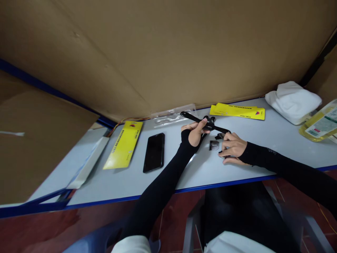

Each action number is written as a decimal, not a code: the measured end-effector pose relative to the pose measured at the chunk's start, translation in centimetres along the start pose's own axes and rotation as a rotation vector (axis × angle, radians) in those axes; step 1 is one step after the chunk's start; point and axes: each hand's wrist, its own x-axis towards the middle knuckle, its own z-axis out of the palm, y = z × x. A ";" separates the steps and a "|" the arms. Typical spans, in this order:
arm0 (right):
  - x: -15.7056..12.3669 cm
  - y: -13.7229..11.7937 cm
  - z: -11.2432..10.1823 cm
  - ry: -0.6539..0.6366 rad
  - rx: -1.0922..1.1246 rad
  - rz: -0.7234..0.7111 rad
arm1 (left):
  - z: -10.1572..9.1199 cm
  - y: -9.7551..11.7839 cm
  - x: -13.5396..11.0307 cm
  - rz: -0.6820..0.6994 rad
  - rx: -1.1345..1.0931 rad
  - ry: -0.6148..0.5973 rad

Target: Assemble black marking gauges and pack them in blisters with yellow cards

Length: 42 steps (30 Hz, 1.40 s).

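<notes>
My left hand [195, 133] is closed around the middle of a long black bracket-like tool [204, 123], held just above the grey table [116, 182]. My right hand [233, 147] rests on the table with its fingers curled over a small black part [219, 136]. A small dark square piece [213, 145] lies on the table just left of those fingers. Both arms wear black sleeves.
A black phone [154, 152] and a yellow card [123, 144] lie to the left. Clear plastic packaging [172, 115] and more yellow cards [238, 111] lie behind the hands. A white cloth [292, 101] and an oil bottle [319, 125] sit far right. Cardboard walls stand behind.
</notes>
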 end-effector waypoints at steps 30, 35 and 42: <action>2.5 -2.7 -4.3 0.716 0.577 0.635 | 0.9 -0.1 -3.4 0.020 0.097 -0.127; 3.0 -2.4 -3.7 0.646 0.859 0.838 | 1.6 -0.7 -4.8 -0.006 0.121 -0.178; 2.8 -2.0 -3.2 0.694 0.808 0.726 | 1.7 -1.6 -4.9 -0.026 0.120 -0.170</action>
